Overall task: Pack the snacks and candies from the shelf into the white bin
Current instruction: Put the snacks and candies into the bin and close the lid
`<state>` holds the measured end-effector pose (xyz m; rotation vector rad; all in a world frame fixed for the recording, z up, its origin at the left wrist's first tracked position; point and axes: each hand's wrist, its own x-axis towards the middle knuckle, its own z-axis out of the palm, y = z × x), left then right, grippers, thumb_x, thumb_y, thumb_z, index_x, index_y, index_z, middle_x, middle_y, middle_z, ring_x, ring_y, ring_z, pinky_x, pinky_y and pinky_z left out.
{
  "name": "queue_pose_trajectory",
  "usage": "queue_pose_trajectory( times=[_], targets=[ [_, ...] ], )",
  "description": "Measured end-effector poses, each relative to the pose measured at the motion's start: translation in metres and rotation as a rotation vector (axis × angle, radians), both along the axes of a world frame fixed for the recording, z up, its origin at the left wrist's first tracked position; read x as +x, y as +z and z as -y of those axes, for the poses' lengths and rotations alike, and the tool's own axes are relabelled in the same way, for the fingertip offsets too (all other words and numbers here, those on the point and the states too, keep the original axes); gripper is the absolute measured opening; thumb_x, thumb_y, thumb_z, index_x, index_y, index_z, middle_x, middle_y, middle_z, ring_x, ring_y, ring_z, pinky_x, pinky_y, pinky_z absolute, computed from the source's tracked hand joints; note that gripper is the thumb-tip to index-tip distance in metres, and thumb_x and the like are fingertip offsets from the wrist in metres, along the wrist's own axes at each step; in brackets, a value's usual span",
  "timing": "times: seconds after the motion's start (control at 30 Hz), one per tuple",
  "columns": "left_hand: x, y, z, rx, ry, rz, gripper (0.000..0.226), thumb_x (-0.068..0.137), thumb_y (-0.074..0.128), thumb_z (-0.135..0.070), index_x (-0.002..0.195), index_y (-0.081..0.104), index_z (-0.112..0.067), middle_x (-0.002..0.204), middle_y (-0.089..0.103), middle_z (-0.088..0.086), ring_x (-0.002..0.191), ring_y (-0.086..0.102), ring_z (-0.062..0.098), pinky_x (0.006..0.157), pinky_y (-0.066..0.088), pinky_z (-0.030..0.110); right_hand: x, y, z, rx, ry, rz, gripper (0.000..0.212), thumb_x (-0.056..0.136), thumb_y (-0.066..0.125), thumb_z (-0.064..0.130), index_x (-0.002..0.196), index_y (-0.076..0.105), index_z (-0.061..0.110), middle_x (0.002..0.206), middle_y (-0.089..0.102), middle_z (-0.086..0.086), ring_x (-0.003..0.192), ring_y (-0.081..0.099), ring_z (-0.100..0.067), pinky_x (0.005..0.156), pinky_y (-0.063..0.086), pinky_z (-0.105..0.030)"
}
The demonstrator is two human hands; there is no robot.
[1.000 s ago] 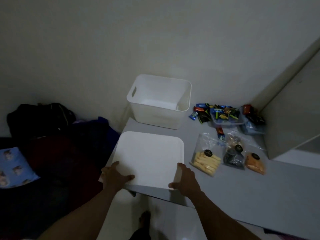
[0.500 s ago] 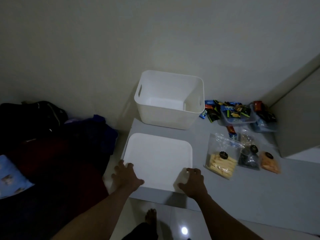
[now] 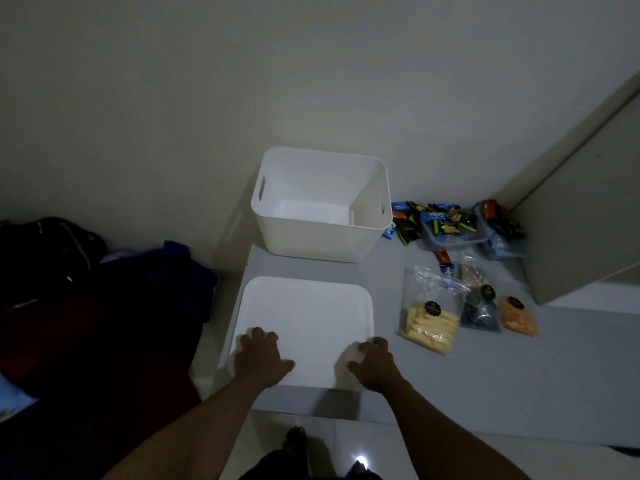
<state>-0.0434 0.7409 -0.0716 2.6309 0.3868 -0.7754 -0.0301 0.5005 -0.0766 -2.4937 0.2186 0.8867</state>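
The scene was dim and grainy, with a greenish-grey cast over the wall (image 3: 311,64). The brightest areas were the white bin (image 3: 322,233) and the flat white lid (image 3: 308,317), both slightly blown out. A small glare spot shone on the glossy floor tile (image 3: 361,460) at the bottom edge. Soft shadows fell beside the bin on its left and under the lid's near edge. The left side, over the dark clothes (image 3: 104,306), sank nearly to black. Straight edges bowed toward the corners, and fine detail on the candy wrappers (image 3: 443,223) was smeared.
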Motion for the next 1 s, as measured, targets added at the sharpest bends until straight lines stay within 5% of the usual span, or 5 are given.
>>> queue_pose_trajectory(
  times=[0.2, 0.33, 0.53, 0.83, 1.0],
  targets=[
    [0.033, 0.016, 0.043, -0.081, -0.029, 0.087, 0.072, 0.08, 0.062, -0.059, 0.137, 0.045, -0.019, 0.142, 0.039, 0.009, 0.131, 0.038, 0.031, 0.104, 0.04, 0.045, 0.007, 0.025, 0.032, 0.064, -0.151, 0.081, 0.056, 0.092, 0.063, 0.032, 0.138, 0.046, 0.004, 0.14, 0.044, -0.016, 0.128, 0.047, -0.027, 0.105, 0.037, -0.03],
    [0.059, 0.029, 0.098, -0.195, -0.123, 0.124, 0.068, 0.081, 0.063, -0.057, 0.136, 0.046, -0.019, 0.137, 0.045, 0.008, 0.128, 0.045, 0.028, 0.102, 0.044, 0.041, 0.015, 0.042, 0.079, 0.051, -0.299, 0.225, 0.034, 0.093, 0.062, 0.022, 0.12, 0.06, 0.0, 0.122, 0.062, -0.016, 0.11, 0.057, -0.028, 0.077, 0.037, -0.02],
    [0.081, 0.042, 0.192, -0.256, -0.247, 0.162, 0.069, 0.079, 0.062, -0.06, 0.135, 0.05, -0.021, 0.133, 0.055, 0.003, 0.12, 0.055, 0.023, 0.095, 0.048, 0.036, 0.024, 0.048, 0.151, 0.047, -0.523, 0.313, 0.043, 0.094, 0.059, 0.029, 0.127, 0.056, 0.002, 0.125, 0.062, -0.017, 0.115, 0.058, -0.03, 0.094, 0.043, -0.031],
    [0.1, 0.025, 0.328, -0.17, -0.253, 0.211, 0.063, 0.075, 0.065, -0.056, 0.129, 0.049, -0.027, 0.129, 0.044, 0.003, 0.123, 0.042, 0.028, 0.096, 0.043, 0.043, 0.063, 0.038, 0.252, 0.137, -0.617, 0.474, 0.013, 0.092, 0.058, 0.013, 0.097, 0.066, 0.004, 0.095, 0.066, -0.013, 0.085, 0.06, -0.026, 0.073, 0.04, -0.028],
    [0.106, 0.015, 0.378, 0.027, -0.101, 0.13, 0.089, 0.072, 0.064, -0.064, 0.142, 0.028, -0.022, 0.145, 0.03, 0.01, 0.132, 0.032, 0.038, 0.102, 0.033, 0.054, 0.101, 0.012, 0.296, 0.158, -0.567, 0.378, 0.037, 0.088, 0.065, 0.02, 0.117, 0.054, 0.001, 0.105, 0.065, -0.018, 0.095, 0.063, -0.032, 0.077, 0.051, -0.036]
  ],
)
